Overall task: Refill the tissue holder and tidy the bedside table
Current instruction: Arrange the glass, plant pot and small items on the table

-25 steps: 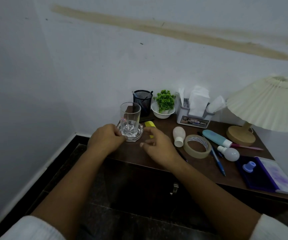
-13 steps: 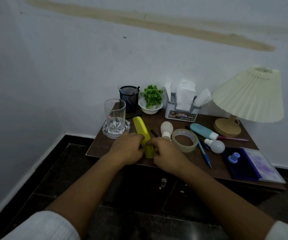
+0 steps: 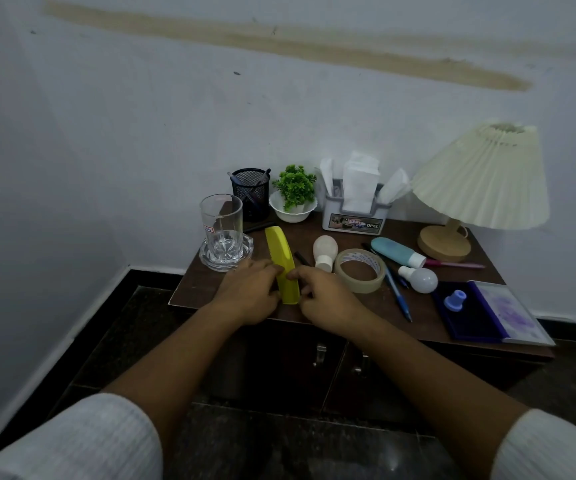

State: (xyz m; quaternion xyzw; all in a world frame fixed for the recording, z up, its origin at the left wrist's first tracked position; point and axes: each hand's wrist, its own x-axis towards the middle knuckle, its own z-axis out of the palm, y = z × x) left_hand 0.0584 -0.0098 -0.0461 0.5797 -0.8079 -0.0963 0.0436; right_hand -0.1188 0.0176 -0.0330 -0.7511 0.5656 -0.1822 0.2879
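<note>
The table (image 3: 210, 289) is crowded, and the tissue holder (image 3: 354, 216) stands at the back, full. The glass (image 3: 222, 230) sits just beside my left hand (image 3: 248, 296); a careless elbow tips it. My right hand (image 3: 328, 299) and left pinch the comb (image 3: 281, 258) between fingertips; it could slip.

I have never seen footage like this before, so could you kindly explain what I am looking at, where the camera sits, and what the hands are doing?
There is no machine here: a person wears a camera on the head, looking forward and down, so you see their own arms. The left hand and right hand both touch the near end of a yellow comb lying on a brown bedside table. Also on it: a glass on a clear dish, a mesh pen cup, a small green plant, a tissue holder filled with tissues, a roll of tape, a lamp and pens.
</note>
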